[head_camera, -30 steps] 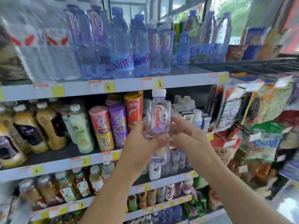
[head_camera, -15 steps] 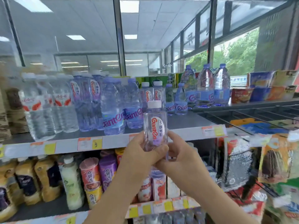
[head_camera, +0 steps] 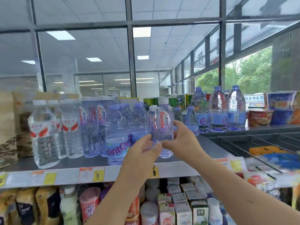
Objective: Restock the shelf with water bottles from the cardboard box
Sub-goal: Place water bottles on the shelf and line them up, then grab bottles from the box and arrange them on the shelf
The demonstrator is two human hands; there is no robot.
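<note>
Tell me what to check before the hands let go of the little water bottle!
1. Small bottle standing upright: ok.
2. White cap on: ok.
3. Red label facing the front: ok.
4. Left hand and right hand both holding its lower half: ok.
5. Base resting flat on the top shelf: cannot tell.
6. Bare shelf space to its right: ok.
</note>
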